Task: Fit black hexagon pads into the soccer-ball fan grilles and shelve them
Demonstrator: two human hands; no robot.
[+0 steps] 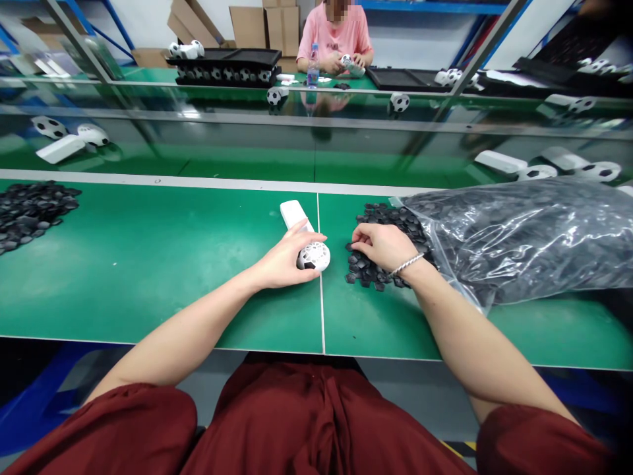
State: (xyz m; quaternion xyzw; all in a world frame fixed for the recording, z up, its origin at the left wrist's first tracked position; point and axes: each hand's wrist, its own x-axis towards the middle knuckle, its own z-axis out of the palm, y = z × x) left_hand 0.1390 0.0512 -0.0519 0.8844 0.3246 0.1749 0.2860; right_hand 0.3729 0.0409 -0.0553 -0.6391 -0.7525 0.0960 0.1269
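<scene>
A white ball-shaped piece [314, 256] with a few black patches and a white handle-like part [295, 214] lies on the green table. Around the ball my left hand [287, 260] is closed, thumb near the body side and fingers on the far side. Just right of it, my right hand [383, 245] has thumb and forefinger pinched at the left edge of a pile of small black pieces [366, 269]. Whatever sits between those fingertips is too small to make out. A twisted silver bracelet circles the right wrist.
On the right, a large clear plastic bag [539, 237] holds more black pieces. Another black pile [34, 211] is at far left. Beyond the white strip lie ball-shaped pieces [537, 173]. A person [333, 39] sits opposite, near a bottle [313, 68] and black trays [225, 68].
</scene>
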